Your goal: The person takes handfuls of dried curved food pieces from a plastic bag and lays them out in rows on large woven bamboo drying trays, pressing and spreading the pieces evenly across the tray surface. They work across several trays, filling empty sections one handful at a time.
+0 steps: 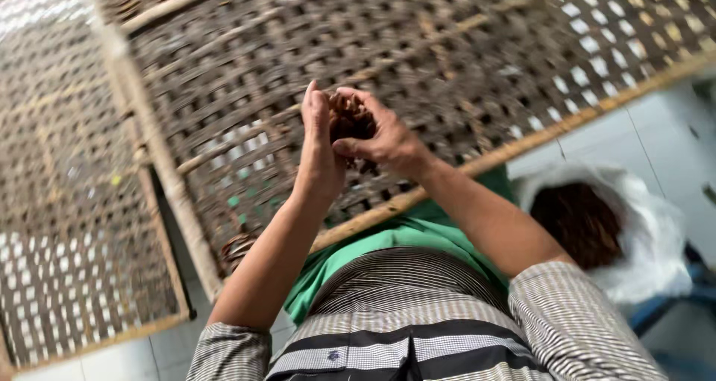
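A large woven lattice tray [477, 60] fills the upper middle and right of the frame, its pale wooden edge running diagonally from lower centre up to the right border. A second woven tray [67, 224] covers the left side; the two frames meet along a pale rail [149, 142] in the upper left, with only a narrow dark gap below it. Pale tiled floor [641, 127] shows at right — the one open stretch. There, at middle right, sits a white bag [649, 224] holding a mound of dark brown shreds [578, 223]. A green cloth [388, 239] lies under the forearms at centre.

Both hands meet at centre frame, above the large tray. The left hand [319, 146] stands flat and upright, fingers straight; the right hand [384, 138] curls against it — between them, a small clump of brown shreds [349, 120] is pressed and held.
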A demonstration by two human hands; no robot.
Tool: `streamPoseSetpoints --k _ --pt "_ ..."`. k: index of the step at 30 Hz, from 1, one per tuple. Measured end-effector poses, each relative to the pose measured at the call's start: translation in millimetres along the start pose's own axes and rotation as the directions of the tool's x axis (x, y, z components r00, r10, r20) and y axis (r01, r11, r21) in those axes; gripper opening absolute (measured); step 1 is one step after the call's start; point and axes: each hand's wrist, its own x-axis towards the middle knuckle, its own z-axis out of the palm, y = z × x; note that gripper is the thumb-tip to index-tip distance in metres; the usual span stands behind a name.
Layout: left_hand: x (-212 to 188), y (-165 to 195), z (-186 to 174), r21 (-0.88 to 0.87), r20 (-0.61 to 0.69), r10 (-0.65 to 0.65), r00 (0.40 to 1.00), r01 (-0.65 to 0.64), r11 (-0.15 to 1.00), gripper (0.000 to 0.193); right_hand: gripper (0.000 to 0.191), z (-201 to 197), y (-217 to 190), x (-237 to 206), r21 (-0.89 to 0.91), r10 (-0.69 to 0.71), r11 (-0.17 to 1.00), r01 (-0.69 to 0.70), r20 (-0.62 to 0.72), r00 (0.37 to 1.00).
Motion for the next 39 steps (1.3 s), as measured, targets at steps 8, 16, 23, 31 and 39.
streamPoseSetpoints --k 8,16,23,31,39 --pt "-6.9 -129.3 162.5 0.430 0.645 -0.322 0.693 0.019 0.903 0.105 0.043 -175.9 -28.1 -197.5 0.277 0.040 0.960 0.049 -0.307 0.951" --pt "-10.8 -252.0 193.2 0.675 0.590 -0.615 0.524 -0.737 0.019 0.052 0.059 -244.6 20.0 -324.7 0.363 0.500 0.866 -0.343 -0.631 0.593" --pt "42.3 -339.9 160.2 0.640 0.571 -0.576 0.586 -0.757 -0.135 0.055 0.066 -293.7 71.7 -308.6 -0.518 0.144 0.192 -0.833 -0.825 0.546" --pt "14.6 -339.4 147.2 0.535 0.712 -0.411 0.569 -0.819 -0.207 0.049 0.064 -270.4 85.1 -348.3 -0.509 -0.173 0.046 -0.860 -0.851 0.495" --pt "1.8 -321.2 144.9 0.439 0.765 -0.361 0.534 -0.841 -0.315 0.057 0.074 -224.1 100.8 -303.0 -0.884 0.032 -0.098 -0.456 -0.461 0.887"
